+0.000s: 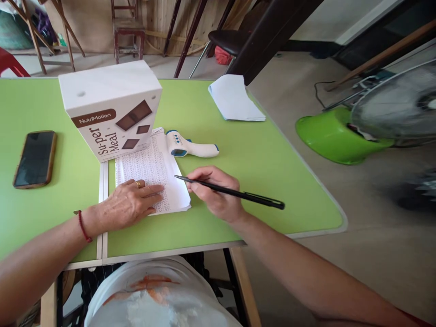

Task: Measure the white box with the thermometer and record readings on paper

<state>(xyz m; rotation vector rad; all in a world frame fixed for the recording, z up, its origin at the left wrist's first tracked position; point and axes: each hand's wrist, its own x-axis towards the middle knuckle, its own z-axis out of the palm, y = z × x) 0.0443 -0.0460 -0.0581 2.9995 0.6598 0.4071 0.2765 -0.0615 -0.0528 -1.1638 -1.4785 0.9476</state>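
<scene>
A black pen (248, 195) is pinched in my right hand (216, 190), its tip pointing left over the right edge of a sheet of paper (143, 165). Dense rows of handwriting fill much of that sheet. My left hand (124, 204) rests flat on its lower part with the fingers stretched out, covering some of the lines. Behind the sheet stands a white NutriMotion box (112, 109), which hides the paper's upper left part. A white and blue infrared thermometer (192, 146) lies beside the sheet's upper right edge.
A phone (35, 159) in a brown case lies on the green table (245, 150) at the left. White papers (235, 97) sit near the far right edge. Beyond the table are a wooden chair (127, 34), a green plastic stool (334, 136) and a fan (402, 104).
</scene>
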